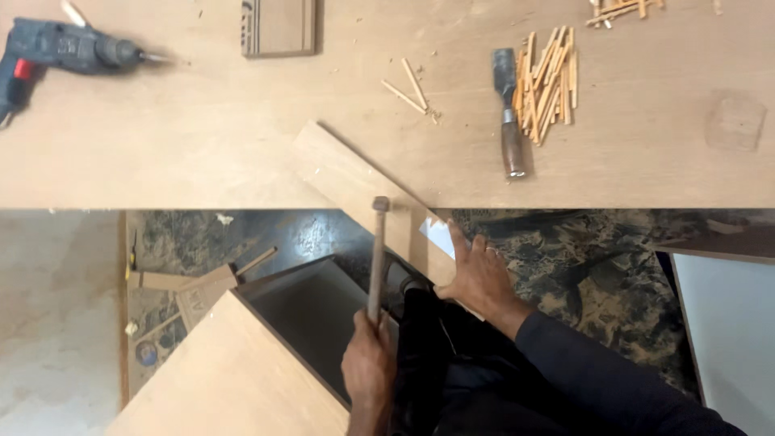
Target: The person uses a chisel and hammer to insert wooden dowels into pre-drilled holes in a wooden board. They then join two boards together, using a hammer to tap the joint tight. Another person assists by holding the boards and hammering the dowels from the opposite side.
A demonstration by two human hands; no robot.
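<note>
My left hand (pixel 369 363) grips the lower end of a hammer's wooden handle (pixel 375 266). The hammer head (pixel 380 203) rests against a light wooden plank (pixel 347 173). That plank lies at a slant over the front edge of the plywood workbench (pixel 161 145) and sticks out toward me. My right hand (pixel 478 278), in a dark sleeve, presses on the plank's near end, fingers spread over its edge next to a small white patch (pixel 438 236).
On the bench lie a chisel (pixel 508 113) beside a pile of thin wooden sticks (pixel 549 81), two loose sticks (pixel 410 87), a power drill (pixel 64 48) at far left and a small grooved wooden piece (pixel 278 28). A large plywood panel (pixel 234 371) leans at bottom left over dark patterned floor (pixel 597 274).
</note>
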